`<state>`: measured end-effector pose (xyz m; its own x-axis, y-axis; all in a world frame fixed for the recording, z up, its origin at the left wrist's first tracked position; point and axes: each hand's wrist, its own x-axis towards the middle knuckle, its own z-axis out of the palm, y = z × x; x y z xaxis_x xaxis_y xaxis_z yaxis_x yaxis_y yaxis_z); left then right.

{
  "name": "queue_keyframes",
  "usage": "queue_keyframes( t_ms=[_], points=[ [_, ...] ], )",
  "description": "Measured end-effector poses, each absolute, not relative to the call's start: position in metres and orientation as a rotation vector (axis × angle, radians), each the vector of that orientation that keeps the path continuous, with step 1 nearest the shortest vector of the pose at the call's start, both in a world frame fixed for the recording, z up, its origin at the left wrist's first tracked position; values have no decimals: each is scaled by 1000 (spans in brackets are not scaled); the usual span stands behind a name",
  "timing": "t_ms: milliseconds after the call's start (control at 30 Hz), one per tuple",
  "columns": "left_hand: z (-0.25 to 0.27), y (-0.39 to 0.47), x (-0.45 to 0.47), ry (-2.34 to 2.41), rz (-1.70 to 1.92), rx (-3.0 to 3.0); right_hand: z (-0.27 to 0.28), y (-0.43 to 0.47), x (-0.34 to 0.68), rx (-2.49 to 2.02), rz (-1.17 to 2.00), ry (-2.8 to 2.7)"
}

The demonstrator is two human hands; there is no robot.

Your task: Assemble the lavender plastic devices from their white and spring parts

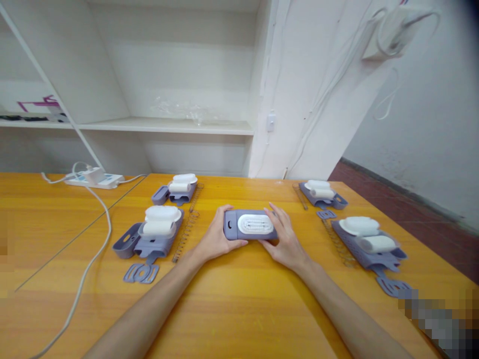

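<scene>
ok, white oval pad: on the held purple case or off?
On: the white pad sits on the purple case, purple showing around it. Whether fastened, cannot tell.

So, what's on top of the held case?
A white oval shows on the case. The right hand covers part of the case's right end; underside and inside can't be seen.

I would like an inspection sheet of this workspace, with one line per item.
Surface: yellow-brown wooden table, with a seam at left.
Job's things: purple case with white oval insert; two left part sets, two right part sets, wire coils alongside.
Clutter: crumpled clear plastic on the shelf.
Hands: left hand grips the case's left end, right hand its right.
Cables: white cable and power strip at left.
Surroundings: white wall, reddish floor.
</scene>
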<state>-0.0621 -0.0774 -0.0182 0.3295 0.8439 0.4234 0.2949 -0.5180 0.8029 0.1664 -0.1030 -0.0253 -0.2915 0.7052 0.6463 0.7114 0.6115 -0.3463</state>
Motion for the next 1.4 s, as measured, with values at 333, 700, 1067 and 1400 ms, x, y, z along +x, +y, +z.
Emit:
queue_keyframes(
  t_ms=[333,700,1067,1400],
  points=[
    [-14,-78,-60,1036,1176,2232,-24,-99,170,-1037,-82,-2131],
    [-22,-81,-58,1067,1164,2238,-23,-101,175,-998,-74,-2181],
    [-22,-75,-55,1114,1325,1943,-23,-99,166,-1045,-72,-1962],
    [-20,-77,-55,1212,1258,1996,-24,-102,166,-1081,-33,-1972]
  ],
)
